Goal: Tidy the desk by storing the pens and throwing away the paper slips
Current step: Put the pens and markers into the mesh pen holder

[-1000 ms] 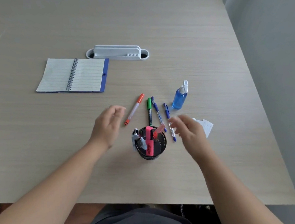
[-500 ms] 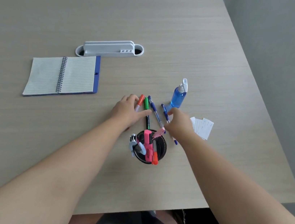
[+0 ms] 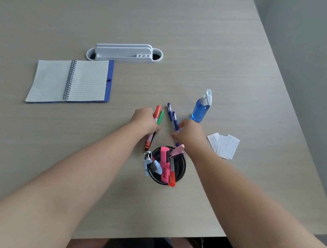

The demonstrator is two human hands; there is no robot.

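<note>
While left hand (image 3: pixel 145 121) grips two markers (image 3: pixel 156 112), right hand (image 3: pixel 190 133) pinches blue pens (image 3: pixel 172 117), desk (image 3: pixel 249 77) far side open

Left hand (image 3: pixel 145 121) grips orange marker (image 3: pixel 156 112) and green pen (image 3: pixel 160 118); right hand (image 3: pixel 190 133) covers blue pens (image 3: pixel 172 116).

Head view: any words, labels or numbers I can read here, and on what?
Pink highlighter in the black pen cup: dark print along the barrel, too blurred to read.
White paper slips: faint printed lines, too small to read.
Open spiral notebook: ruled lines only, no writing.
</note>
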